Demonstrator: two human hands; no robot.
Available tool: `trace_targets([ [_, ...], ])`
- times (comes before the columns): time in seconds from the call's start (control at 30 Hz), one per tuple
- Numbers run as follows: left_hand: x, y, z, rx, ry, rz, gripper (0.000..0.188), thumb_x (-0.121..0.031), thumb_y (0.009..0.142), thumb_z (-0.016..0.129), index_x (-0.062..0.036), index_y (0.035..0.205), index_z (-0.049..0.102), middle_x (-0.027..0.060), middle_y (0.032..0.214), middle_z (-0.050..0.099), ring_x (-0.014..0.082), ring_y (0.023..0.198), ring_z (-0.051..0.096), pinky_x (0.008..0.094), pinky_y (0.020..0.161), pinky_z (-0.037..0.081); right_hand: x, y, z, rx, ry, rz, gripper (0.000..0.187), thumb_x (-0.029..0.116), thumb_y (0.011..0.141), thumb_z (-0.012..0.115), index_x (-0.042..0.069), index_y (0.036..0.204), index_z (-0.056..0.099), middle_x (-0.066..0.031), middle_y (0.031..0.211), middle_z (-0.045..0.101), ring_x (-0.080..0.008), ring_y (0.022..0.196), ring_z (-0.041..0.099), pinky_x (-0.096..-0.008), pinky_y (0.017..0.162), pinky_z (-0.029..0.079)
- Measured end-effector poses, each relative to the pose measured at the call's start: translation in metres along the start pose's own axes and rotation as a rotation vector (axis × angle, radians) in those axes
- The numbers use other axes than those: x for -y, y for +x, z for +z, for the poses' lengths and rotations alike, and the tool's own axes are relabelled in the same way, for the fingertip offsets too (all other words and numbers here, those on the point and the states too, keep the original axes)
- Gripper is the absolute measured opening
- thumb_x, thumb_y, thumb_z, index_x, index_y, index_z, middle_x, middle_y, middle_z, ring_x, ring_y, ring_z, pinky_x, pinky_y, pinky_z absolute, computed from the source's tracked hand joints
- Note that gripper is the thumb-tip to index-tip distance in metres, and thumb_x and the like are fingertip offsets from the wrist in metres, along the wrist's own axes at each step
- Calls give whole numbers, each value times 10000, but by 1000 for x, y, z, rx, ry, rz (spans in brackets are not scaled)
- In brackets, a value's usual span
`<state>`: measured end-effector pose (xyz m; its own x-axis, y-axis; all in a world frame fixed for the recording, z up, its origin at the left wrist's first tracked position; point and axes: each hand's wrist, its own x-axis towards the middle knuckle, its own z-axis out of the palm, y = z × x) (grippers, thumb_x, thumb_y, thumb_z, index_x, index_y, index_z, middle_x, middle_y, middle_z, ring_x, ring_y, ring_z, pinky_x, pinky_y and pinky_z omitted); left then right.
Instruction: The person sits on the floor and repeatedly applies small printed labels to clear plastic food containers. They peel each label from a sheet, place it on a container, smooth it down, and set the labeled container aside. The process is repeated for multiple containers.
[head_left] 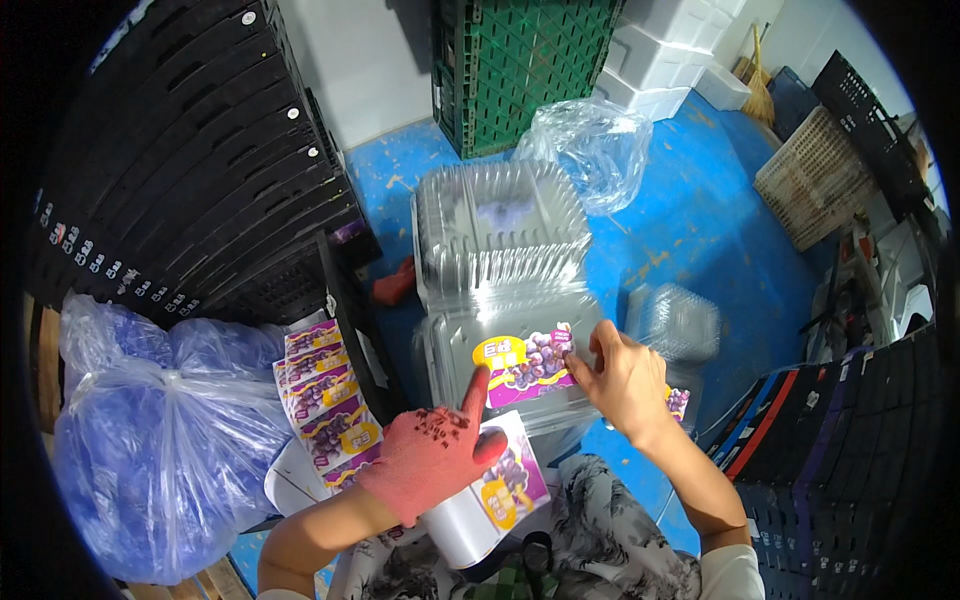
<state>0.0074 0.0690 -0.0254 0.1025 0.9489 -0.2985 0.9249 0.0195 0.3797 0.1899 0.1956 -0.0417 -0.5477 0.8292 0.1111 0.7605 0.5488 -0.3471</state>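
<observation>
A clear plastic clamshell container (455, 335) stands in front of me on a stack of the same kind. A purple and yellow grape label (530, 368) lies on its top surface. My right hand (625, 385) is bare and pinches the label's right edge between thumb and finger. My left hand (425, 455) wears a red rubber-coated glove. Its outstretched index finger touches the label's left side. Beneath its thumb is a strip of grape labels (508, 490) with white backing, curling toward my lap; the curled fingers are hidden.
Folded label strips (325, 400) lie at left beside a large blue plastic bag (150, 450). Black crates (200, 150) rise at far left, with more crates (830, 430) at right. A green crate (530, 70), clear plastic bag (590, 150) and clear containers (675, 320) stand on the blue floor.
</observation>
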Motion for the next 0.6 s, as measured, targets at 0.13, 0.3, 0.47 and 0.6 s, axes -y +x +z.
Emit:
trace_targets([
  [0.13, 3, -29, 4, 300, -275, 345, 742, -461, 860, 527, -94, 1422, 208, 161, 614, 581, 302, 542, 597, 372, 498, 462, 8, -14, -9, 61, 73, -398, 591, 208, 640, 768, 87, 1157, 507, -147, 1208, 480, -321, 1129, 469, -448, 902, 395],
  [0.3, 5, -39, 37, 204, -324, 427, 710, -421, 828, 588, -126, 1398, 284, 155, 553, 532, 303, 498, 568, 374, 457, 430, 12, -17, -5, 161, -88, -562, 909, 262, 524, 821, 187, 1337, 421, -99, 1391, 345, -300, 1275, 347, -547, 1050, 229],
  [0.47, 5, -42, 39, 192, -350, 425, 688, -409, 825, 592, -125, 1384, 311, 144, 537, 523, 308, 475, 553, 379, 433, 418, 18, -17, -12, 162, -69, -628, 823, 172, 590, 777, 152, 1329, 414, -108, 1342, 382, -310, 1271, 342, -565, 1035, 240],
  [0.6, 7, -42, 45, 126, -352, 418, 694, -412, 827, 592, -130, 1391, 302, 131, 516, 510, 293, 451, 540, 375, 417, 400, 19, -15, -21, 180, -28, -623, 817, 167, 600, 772, 152, 1332, 410, -104, 1325, 393, -313, 1257, 352, -555, 1031, 253],
])
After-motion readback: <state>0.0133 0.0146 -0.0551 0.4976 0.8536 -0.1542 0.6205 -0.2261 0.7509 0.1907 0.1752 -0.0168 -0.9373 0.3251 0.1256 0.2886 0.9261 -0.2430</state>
